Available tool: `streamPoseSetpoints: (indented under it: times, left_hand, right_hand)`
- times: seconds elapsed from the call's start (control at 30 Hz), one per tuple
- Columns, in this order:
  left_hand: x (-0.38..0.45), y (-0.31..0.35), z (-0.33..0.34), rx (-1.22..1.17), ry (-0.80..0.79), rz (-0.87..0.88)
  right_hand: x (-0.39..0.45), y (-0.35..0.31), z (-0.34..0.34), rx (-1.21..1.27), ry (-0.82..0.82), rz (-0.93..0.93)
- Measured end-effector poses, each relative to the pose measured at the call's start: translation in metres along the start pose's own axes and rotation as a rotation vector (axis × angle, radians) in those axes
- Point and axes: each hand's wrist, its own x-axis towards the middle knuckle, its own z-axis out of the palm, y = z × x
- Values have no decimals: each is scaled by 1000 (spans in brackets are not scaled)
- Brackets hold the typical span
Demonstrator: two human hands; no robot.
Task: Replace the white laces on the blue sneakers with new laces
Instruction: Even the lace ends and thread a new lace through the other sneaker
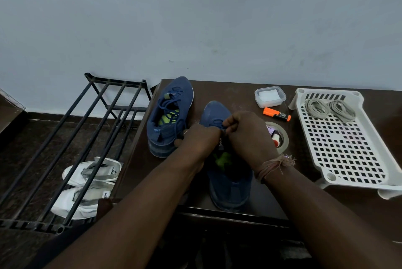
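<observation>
head view: i see left hand [196, 138] and right hand [245, 131] pinching blue lace [223, 131] over near sneaker [228, 188], likely threading eyelets.

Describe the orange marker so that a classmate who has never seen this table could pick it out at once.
Start at the dark brown table against the pale wall, and look toward its far right part, just left of the white perforated tray. The orange marker lies flat there, between the small clear lidded box and the roll of tape. It is the only bright orange thing, with a black label band.
</observation>
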Motion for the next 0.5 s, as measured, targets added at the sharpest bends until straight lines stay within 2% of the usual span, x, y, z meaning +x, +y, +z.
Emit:
streamPoseSetpoints:
  times: [0.17, 0.27, 0.37, 0.5]
  left_hand:
    - [-107, 47, -19, -70, -113, 106]
    - [-116, 46, -21, -192, -170, 52]
    - [-117, 45, -19, -267, -166, 21]
    - [-117, 44, -19, -233, -134, 59]
  right_hand:
    - [2, -7, -5, -117, -110, 9]
    - [-3, -9, -6, -90, -52, 11]
    - [-2, -10, -9, -74, -81, 10]
    - [-5, -12, -3, -89, -84, 5]
